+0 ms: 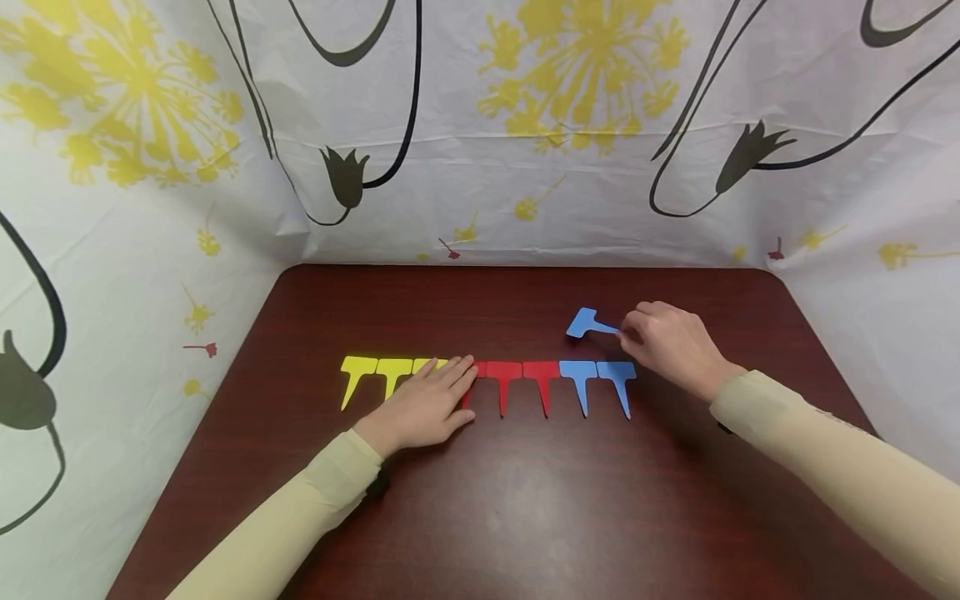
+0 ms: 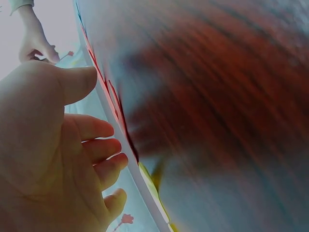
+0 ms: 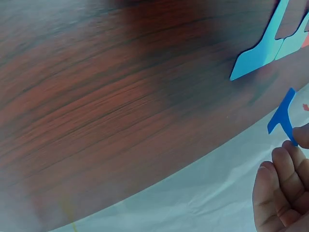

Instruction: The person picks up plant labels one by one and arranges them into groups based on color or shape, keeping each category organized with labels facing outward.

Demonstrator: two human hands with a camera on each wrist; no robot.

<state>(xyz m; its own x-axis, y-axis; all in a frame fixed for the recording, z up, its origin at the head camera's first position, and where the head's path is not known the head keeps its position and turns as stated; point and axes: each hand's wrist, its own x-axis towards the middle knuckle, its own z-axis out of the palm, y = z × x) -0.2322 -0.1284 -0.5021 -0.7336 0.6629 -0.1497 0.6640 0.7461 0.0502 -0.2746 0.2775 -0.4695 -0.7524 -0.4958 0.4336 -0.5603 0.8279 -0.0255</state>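
Flat T-shaped plant labels lie in a row, crossbars side by side: yellow labels [image 1: 358, 365] at left, red labels [image 1: 505, 371] in the middle, two blue labels [image 1: 577, 370] at right. My left hand [image 1: 416, 410] lies over the row with fingers extended, partly covering the yellow and red labels where they meet. Behind the blue end, my right hand [image 1: 675, 343] pinches another blue label [image 1: 583, 322] by the tip of its stem, its crossbar pointing left. In the right wrist view this held label [image 3: 285, 111] appears apart from the blue labels in the row [image 3: 258, 60].
The dark red-brown wooden table [image 1: 540, 517] has rounded far corners. A white cloth [image 1: 480, 200] printed with yellow flowers and dark stems hangs behind the table and along both sides.
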